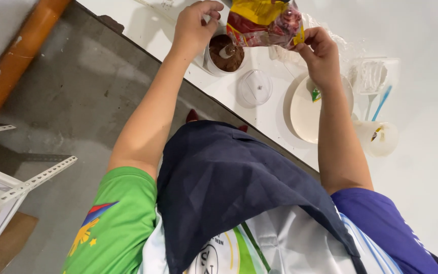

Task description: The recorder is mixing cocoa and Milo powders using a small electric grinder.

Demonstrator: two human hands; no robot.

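Packet: red w/ yellow top. Tub: white, brown powder inside. Plate cream, lid clear, counter white. Apron navy; sleeves green & purple; pipe orange; stick blue

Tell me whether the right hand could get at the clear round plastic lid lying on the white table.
Probably yes. The clear round plastic lid lies bare on the white table, just beside the right hand, with nothing over it. But that hand grips the red and yellow packet, so it isn't free.
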